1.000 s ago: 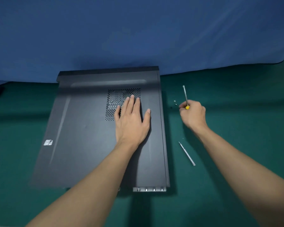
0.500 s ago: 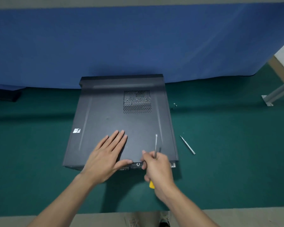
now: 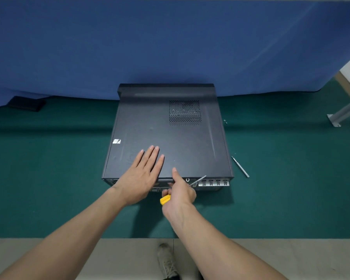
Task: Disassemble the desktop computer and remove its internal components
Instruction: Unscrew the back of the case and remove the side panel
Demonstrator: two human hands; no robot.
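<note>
Far upper left of the frame there's one flat black thing (image 3: pixel 26 103) lying on the green mat (image 3: pixel 49 178), right under the blue cloth (image 3: pixel 170 41), can't tell what it is

Dead centre is the one desktop case (image 3: pixel 170 134), lying flat on its side on the mat with the side panel facing up and its far end against the cloth. One white sticker (image 3: pixel 116 141) sits near its left edge

Two hands in shot. Left hand (image 3: pixel 141 176) is flat on the panel near the lower edge of the case, fingers straight and close together, gripping nothing. Just to the right of it, the right hand (image 3: pixel 180 191) is curled round one screwdriver (image 3: pixel 165 199): yellow handle pokes out lower left of the fist, metal shaft points up-right across the rear face of the case. Its index finger sticks out and touches the panel's edge

Further right: one vent grille (image 3: pixel 185 112) in the upper right of the panel, and four silver slot covers (image 3: pixel 214 182) in a row on the rear face

Right of the case, a couple of tiny screws (image 3: pixel 225 121) on the mat, then one slim metal tool (image 3: pixel 240 167) lying loose, apart from both hands. Far right edge, one grey metal leg (image 3: pixel 343 113)

Bottom centre, one shoe (image 3: pixel 167 259) on the floor
</note>
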